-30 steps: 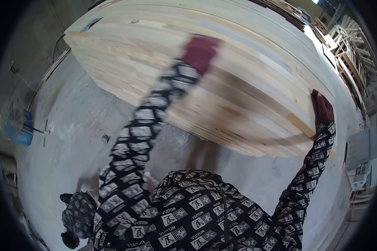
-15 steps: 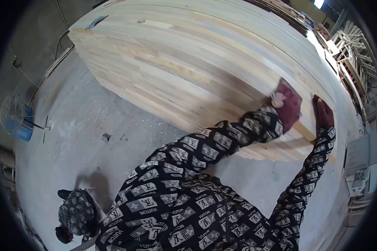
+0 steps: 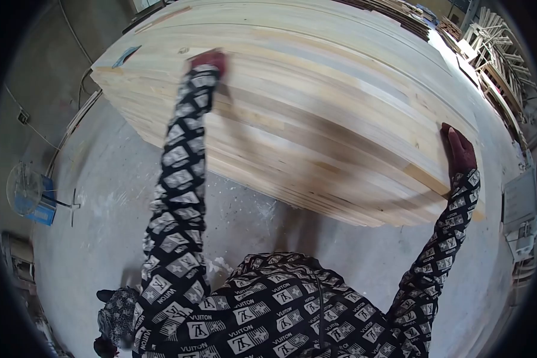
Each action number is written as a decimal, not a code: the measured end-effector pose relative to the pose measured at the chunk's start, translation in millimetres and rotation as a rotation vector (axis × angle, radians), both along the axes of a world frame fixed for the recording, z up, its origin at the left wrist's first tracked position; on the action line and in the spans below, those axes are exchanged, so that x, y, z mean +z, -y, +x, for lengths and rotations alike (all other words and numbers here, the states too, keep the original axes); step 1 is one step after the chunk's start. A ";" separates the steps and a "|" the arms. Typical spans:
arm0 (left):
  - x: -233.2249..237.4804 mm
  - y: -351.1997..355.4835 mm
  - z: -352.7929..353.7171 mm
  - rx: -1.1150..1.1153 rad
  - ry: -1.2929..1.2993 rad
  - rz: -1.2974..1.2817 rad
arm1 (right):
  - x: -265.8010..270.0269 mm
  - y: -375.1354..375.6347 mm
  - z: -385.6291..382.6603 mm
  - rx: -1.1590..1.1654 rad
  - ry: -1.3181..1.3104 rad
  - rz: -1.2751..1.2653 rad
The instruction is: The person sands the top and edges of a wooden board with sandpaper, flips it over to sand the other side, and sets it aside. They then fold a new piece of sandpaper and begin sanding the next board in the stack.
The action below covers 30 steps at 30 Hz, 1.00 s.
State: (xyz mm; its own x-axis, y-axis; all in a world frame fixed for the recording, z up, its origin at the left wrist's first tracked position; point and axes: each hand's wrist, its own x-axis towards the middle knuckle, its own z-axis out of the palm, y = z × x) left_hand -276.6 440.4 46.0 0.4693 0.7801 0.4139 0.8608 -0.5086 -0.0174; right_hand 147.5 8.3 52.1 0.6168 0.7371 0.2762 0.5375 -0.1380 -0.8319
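Note:
A large stack of pale, striped wooden panels (image 3: pixel 340 119) stands in front of me. My left hand (image 3: pixel 210 61), in a dark red glove, is over the top panel towards its left side. It is smeared by motion, so its fingers and anything under them cannot be made out. At the right end of the top panel rests my right hand (image 3: pixel 461 150), also gloved in dark red. Its fingers are stretched out along the wood near the corner, and a light fingertip shows. A small blue piece (image 3: pixel 126 56) lies near the panel's far left corner.
A fan (image 3: pixel 25 188) with a blue box stands on the grey floor at left. Loose wooden sticks (image 3: pixel 504 59) are piled at the upper right. Grey equipment (image 3: pixel 522 203) stands at the right edge. A dark patterned shape (image 3: pixel 117 316) is at lower left.
My left hand has swept far to the left across the top panel, from near my right hand. The right hand stays at the panel's right end. The view has shifted slightly.

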 end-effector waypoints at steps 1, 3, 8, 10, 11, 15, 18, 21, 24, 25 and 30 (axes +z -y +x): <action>-4.9 17.5 28.9 -0.069 -0.059 0.052 | 0.2 0.6 0.0 0.003 0.002 0.000; -19.2 79.2 96.9 -0.266 -0.082 0.169 | 1.1 -0.1 -3.3 0.005 -0.048 0.018; -20.2 282.7 197.2 -0.826 0.317 0.241 | -2.7 -0.9 3.4 0.007 -0.035 0.015; -17.5 302.8 197.4 -0.999 0.444 0.241 | -2.1 -2.1 -1.0 -0.003 0.006 -0.012; -18.9 299.5 194.3 -1.045 0.462 0.243 | -2.3 -1.9 -0.9 0.002 0.018 -0.012; -27.0 193.8 142.0 -0.797 0.157 0.267 | 0.8 -0.6 -7.9 0.009 -0.033 0.008; -15.7 88.2 51.4 -0.456 0.000 0.165 | -0.8 -2.2 -6.4 0.004 -0.036 0.023; -10.9 20.3 -33.1 -0.236 0.281 0.042 | -2.9 -2.1 -1.0 0.037 -0.108 0.073; -4.4 24.0 -24.1 -0.013 0.032 0.077 | 1.3 -3.2 -8.9 0.021 -0.054 0.038; -13.7 35.0 5.0 -0.094 -0.035 0.116 | 0.3 -3.6 -7.8 0.023 -0.073 0.045; -35.4 210.9 162.6 -0.578 0.150 0.254 | 4.2 -6.3 -15.4 0.007 -0.058 0.051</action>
